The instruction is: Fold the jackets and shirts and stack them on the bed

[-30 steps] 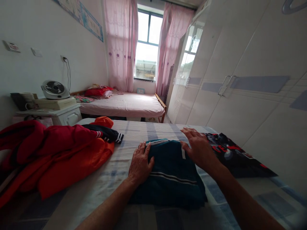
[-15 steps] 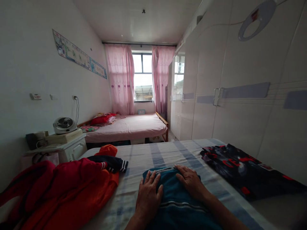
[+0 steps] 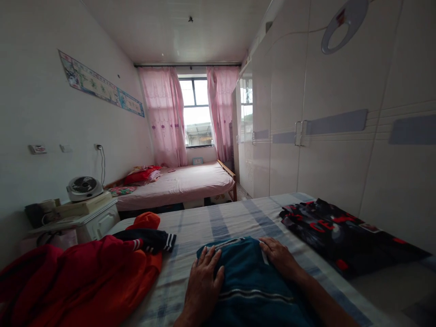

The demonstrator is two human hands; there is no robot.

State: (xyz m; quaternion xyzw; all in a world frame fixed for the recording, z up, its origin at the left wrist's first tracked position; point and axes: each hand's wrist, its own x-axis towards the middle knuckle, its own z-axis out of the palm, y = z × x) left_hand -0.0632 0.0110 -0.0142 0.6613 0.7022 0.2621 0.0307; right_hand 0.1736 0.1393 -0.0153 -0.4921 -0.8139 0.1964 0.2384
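Note:
A folded teal zippered garment (image 3: 247, 268) lies on the bed in front of me, one zip running across its middle and another stretch of zip near its far edge. My left hand (image 3: 203, 279) rests on its left side with the fingers stretched out. On its far right edge lies my right hand (image 3: 277, 255), palm down and fingers extended. Neither hand grips the cloth. Part of the garment's near end runs out of the frame.
Red and orange clothes (image 3: 91, 277) are heaped on the left of the checked bed sheet (image 3: 190, 236). A folded black and red printed garment (image 3: 340, 234) lies at the right. Beyond are a second bed (image 3: 190, 184), a small fan (image 3: 84, 187) on a cabinet and white wardrobes (image 3: 282, 104).
My right hand has shifted outward to the garment's right edge, uncovering more of the teal cloth. My left hand stays on the left side. The camera view has turned slightly right.

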